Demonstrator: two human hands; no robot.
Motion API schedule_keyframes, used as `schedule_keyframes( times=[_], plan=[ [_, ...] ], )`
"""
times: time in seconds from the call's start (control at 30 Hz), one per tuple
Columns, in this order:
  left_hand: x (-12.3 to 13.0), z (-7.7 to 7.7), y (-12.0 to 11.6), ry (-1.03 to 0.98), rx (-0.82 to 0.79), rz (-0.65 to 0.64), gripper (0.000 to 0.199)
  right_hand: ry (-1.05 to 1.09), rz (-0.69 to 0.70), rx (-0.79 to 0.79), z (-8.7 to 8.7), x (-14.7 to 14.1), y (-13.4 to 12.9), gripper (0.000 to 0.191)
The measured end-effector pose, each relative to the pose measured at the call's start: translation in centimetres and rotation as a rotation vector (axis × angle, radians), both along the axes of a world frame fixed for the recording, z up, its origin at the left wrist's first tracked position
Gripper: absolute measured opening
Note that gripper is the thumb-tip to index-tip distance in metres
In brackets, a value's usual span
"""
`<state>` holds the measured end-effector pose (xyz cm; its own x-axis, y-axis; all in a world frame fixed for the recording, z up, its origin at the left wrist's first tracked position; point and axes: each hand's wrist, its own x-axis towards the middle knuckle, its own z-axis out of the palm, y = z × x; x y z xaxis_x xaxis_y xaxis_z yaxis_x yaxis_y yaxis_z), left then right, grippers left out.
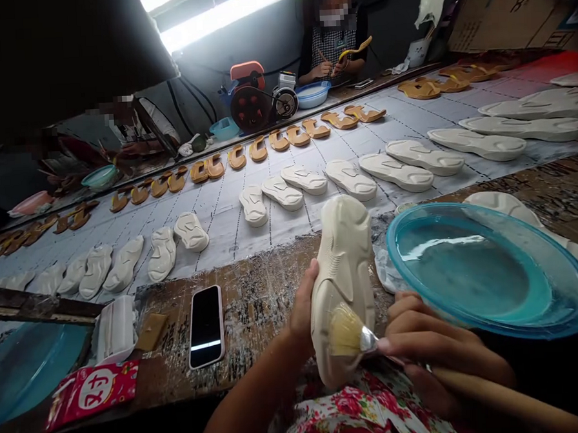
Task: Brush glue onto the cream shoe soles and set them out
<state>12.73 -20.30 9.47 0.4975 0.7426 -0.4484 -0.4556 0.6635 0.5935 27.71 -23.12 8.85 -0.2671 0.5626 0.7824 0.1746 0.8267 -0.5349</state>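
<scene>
A cream-white shoe sole (346, 265) stands tilted up in front of me, its contoured face toward the camera. My left hand (305, 303) grips it along the left edge; most of those fingers are hidden behind it. In my right hand (436, 344) is a brush (346, 333) with pale yellow bristles, a metal ferrule and a long wooden handle. The bristles press flat on the lower part of the sole. Just beyond my right hand sits a blue translucent basin (560, 312) with cloudy liquid in it.
White soles (349, 178) and tan soles (259, 148) line a moving-belt-like white surface (223, 246). A phone (206, 327), a red packet (97, 388) and a white box (115, 329) lie to the left. Across, a co-worker (335, 46) holds a tan sole and a brush.
</scene>
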Motion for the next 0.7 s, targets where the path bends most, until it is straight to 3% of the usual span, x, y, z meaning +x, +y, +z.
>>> schedule_keyframes(
  times=[0.13, 0.3, 0.43, 0.6, 0.7],
  plan=[
    [0.4, 0.1, -0.4, -0.213, -0.043, 0.076, 0.064, 0.036, 0.035, 0.021, 0.7, -0.8, 0.7, 0.018],
    [-0.2, 0.8, -0.5, -0.196, -0.067, 0.074, 0.064, -0.038, -0.003, 0.03, -0.1, 0.1, 0.4, 0.019],
    [-0.6, 1.3, -0.4, 0.006, 0.017, 0.127, 0.061, -0.126, -0.007, 0.022, -0.3, 0.5, -0.5, 0.017],
    [-1.0, 1.3, -0.7, 0.38, 0.308, 0.105, 0.05, -0.031, -0.054, 0.02, 1.6, 0.7, -0.2, 0.018],
    [-1.2, 1.5, -0.9, 0.511, 0.429, 0.114, 0.043, -0.184, -0.077, 0.05, 2.5, 1.1, 0.0, 0.019]
  ],
)
